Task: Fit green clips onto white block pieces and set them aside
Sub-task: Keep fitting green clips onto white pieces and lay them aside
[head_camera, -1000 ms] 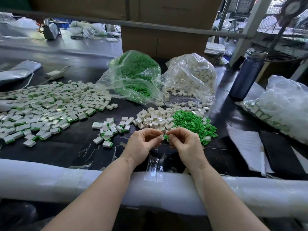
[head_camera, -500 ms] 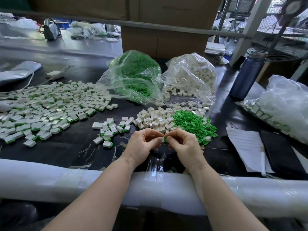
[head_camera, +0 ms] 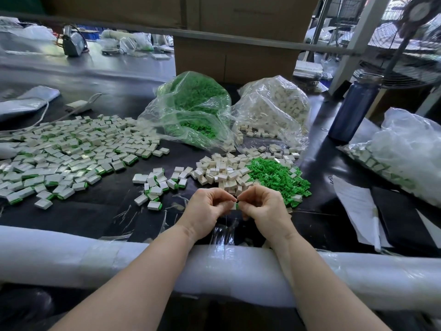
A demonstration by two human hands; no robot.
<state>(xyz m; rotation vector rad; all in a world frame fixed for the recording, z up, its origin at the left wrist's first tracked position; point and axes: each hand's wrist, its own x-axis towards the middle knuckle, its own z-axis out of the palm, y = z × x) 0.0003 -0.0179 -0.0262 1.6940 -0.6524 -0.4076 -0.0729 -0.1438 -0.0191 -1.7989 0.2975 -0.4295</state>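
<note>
Head view: both forearms reaching forward over the white foam-wrapped table edge (head_camera: 71,256), wrists slightly raised, backs of the hands up. Left hand (head_camera: 207,210) curled, thumb and forefinger pinching the small white block piece (head_camera: 233,206) at its left end. Right hand (head_camera: 263,206) curled likewise, fingertips pinched on the green plastic clip (head_camera: 237,205) at the block's right end, knuckles of the two hands almost touching. Block and clip held together just above the black tabletop (head_camera: 100,211), between the two hands, near the table edge.

Just beyond the hands: loose heap of bare white blocks (head_camera: 224,170), touching the loose heap of green clips (head_camera: 278,177) on its right. To the left, small cluster of finished white-and-green pieces (head_camera: 156,185); farther left, wide spread of finished pieces (head_camera: 62,151). Behind: clear plastic bag of green clips (head_camera: 193,111) beside clear plastic bag of white blocks (head_camera: 274,108). At right: dark blue bottle (head_camera: 353,108), white paper sheets (head_camera: 358,206).
</note>
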